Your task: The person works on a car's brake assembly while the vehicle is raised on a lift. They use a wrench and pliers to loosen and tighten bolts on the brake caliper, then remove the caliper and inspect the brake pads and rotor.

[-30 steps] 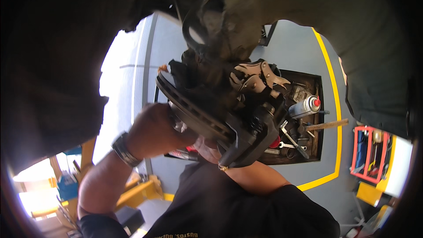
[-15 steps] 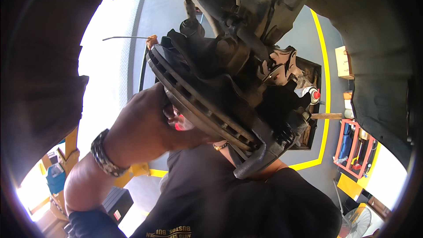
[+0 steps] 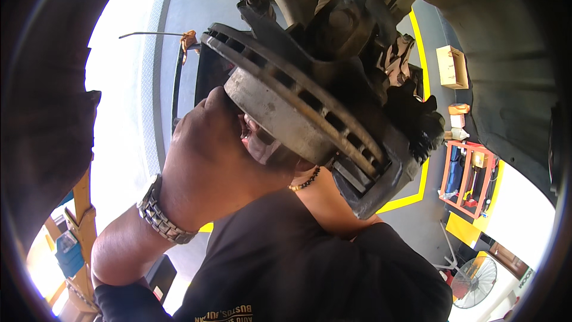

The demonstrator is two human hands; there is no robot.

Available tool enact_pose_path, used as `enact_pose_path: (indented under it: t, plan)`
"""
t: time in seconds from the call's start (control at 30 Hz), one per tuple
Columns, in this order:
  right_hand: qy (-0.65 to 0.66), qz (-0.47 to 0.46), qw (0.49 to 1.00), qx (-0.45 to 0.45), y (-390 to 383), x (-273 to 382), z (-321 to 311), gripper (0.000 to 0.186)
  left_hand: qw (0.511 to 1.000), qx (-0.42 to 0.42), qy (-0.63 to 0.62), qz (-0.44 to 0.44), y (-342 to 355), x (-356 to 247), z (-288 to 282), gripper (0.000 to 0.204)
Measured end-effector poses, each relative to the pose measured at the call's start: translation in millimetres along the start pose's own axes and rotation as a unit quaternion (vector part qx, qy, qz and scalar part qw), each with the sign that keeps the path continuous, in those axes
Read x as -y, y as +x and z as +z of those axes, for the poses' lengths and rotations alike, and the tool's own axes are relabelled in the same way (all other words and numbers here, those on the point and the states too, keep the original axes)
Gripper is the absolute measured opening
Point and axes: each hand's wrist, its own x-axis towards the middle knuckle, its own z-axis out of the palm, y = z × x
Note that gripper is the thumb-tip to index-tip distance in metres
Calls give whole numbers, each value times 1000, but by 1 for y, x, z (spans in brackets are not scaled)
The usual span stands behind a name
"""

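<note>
Before me hangs a vented brake disc (image 3: 298, 92), tilted, its rusty rim slots facing me and its pale grey hub section (image 3: 271, 113) turned toward my body. My left hand (image 3: 208, 137), with a metal-band watch (image 3: 164, 211) on the wrist, is curled against that hub section; most of its fingertips are hidden. My right forearm (image 3: 333, 200) reaches in from the right below the disc, a beaded bracelet (image 3: 307, 180) at the wrist. Behind the left hand and hub, the right hand's fingers are hidden. A dark brake caliper (image 3: 387, 182) straddles the disc's lower right edge.
Dark suspension parts (image 3: 345, 21) crowd above and behind the disc. A thin rod with an orange piece (image 3: 188, 39) sticks out at upper left. Fender lining (image 3: 512, 77) curves round both sides. Farther right are a cardboard box (image 3: 453, 67), a red rack (image 3: 468, 179) and a fan (image 3: 475, 281).
The disc and caliper now appear turned, baring more of the grey hub section. My left hand stays against it. The background has shifted left as the view moved.
</note>
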Motion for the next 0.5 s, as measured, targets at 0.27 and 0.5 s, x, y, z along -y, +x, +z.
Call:
enact_pose_path:
  t: [0.27,0.5]
  plan:
    - [-33,-12,999,-4,-11,1,7,66,968,115,-223,-33,7,28,-2,65]
    - [-384,11,917,113,-58,40,37,66,916,-119,-380,-54,-32,107,46,64]
